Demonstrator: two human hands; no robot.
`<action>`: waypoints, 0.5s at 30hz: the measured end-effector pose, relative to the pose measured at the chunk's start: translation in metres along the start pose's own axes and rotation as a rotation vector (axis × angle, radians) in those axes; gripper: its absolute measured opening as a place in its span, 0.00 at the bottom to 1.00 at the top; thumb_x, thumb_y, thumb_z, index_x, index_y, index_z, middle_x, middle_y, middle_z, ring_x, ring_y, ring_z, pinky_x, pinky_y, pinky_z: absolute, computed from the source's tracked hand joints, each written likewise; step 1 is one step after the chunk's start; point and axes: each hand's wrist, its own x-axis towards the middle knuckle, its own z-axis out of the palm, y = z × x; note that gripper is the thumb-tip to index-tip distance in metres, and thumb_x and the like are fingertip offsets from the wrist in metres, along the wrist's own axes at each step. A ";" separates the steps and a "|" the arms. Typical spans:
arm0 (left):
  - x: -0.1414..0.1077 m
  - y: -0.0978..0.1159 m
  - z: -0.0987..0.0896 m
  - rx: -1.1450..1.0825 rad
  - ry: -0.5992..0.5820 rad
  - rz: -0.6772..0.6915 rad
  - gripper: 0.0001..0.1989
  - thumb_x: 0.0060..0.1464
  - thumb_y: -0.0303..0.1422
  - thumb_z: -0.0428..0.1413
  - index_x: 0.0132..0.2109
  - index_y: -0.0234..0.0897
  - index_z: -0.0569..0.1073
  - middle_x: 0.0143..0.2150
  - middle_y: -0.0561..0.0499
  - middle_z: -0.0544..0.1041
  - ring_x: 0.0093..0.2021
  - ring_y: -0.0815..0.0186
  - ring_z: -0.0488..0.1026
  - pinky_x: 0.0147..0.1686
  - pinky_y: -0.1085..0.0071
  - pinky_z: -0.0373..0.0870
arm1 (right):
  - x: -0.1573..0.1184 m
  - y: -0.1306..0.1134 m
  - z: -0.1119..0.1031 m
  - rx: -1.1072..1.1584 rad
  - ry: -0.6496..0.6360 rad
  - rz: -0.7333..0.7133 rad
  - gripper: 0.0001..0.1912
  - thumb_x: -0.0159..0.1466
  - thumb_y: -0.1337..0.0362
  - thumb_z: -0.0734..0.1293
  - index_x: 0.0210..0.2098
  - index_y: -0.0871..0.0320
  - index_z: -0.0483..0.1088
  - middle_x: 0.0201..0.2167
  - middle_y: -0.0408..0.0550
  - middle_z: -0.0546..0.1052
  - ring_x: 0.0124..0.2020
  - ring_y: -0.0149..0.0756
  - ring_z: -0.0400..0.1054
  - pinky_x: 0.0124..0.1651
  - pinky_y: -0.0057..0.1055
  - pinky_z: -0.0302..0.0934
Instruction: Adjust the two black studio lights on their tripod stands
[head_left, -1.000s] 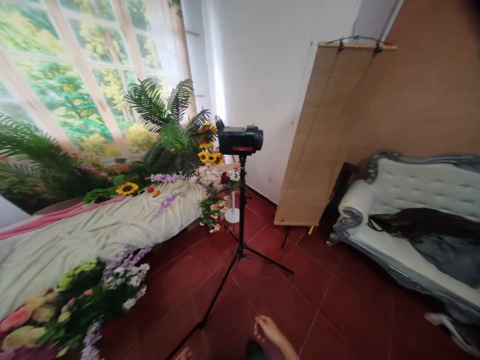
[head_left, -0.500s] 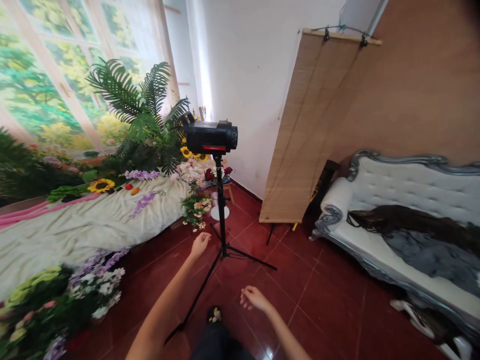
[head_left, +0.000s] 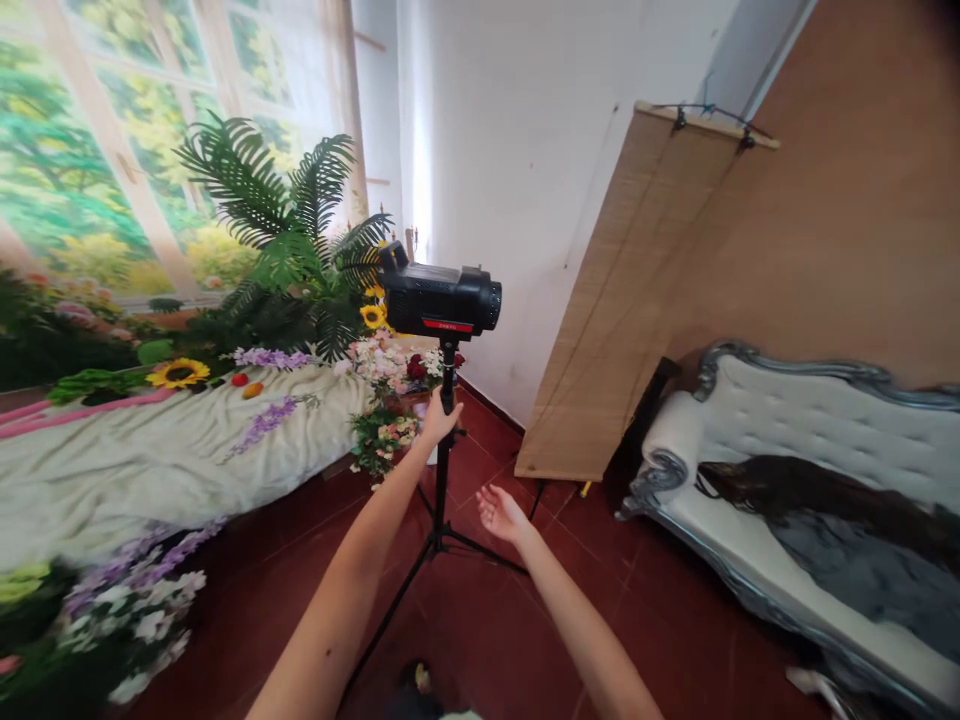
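Note:
A black studio light with a red label stripe is mounted on top of a black light stand, which stands upright on spread tripod legs. Around the upper part of the pole, just below the light, my left hand is closed, its thumb on the right side. My right hand is held in the air to the right of the pole, apart from it. Its fingers are loosely curved and spread, with nothing in them.
White draped cloth with artificial flowers, a sunflower and a palm plant fill the left. A hanging bamboo blind is right of the stand. A white tufted sofa holds dark fabric. Red floor tiles lie below.
My left hand has moved up and forward from beside the lower pole and taken hold of the light stand. My right hand has risen toward the stand, its fingers opening. The view has shifted slightly.

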 end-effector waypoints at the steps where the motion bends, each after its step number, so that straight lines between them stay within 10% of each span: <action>1: 0.002 0.000 0.000 0.027 -0.002 -0.025 0.28 0.50 0.33 0.55 0.57 0.38 0.57 0.45 0.45 0.73 0.44 0.61 0.72 0.47 0.63 0.67 | 0.013 -0.009 0.013 -0.010 -0.009 0.006 0.11 0.66 0.61 0.58 0.34 0.60 0.68 0.26 0.45 0.77 0.21 0.25 0.69 0.22 0.19 0.60; 8: -0.004 -0.011 0.001 0.073 0.022 -0.038 0.28 0.50 0.28 0.51 0.59 0.42 0.56 0.50 0.46 0.71 0.47 0.61 0.71 0.49 0.63 0.66 | 0.082 -0.063 0.091 -0.299 0.077 -0.069 0.15 0.66 0.55 0.61 0.34 0.61 0.67 0.25 0.48 0.76 0.17 0.25 0.67 0.20 0.20 0.63; 15: -0.002 -0.020 0.005 0.017 0.049 0.053 0.30 0.50 0.28 0.50 0.60 0.39 0.54 0.53 0.43 0.68 0.53 0.59 0.67 0.53 0.61 0.63 | 0.106 -0.091 0.096 -0.333 0.063 0.036 0.09 0.64 0.63 0.64 0.29 0.61 0.66 0.21 0.45 0.74 0.16 0.23 0.65 0.21 0.17 0.63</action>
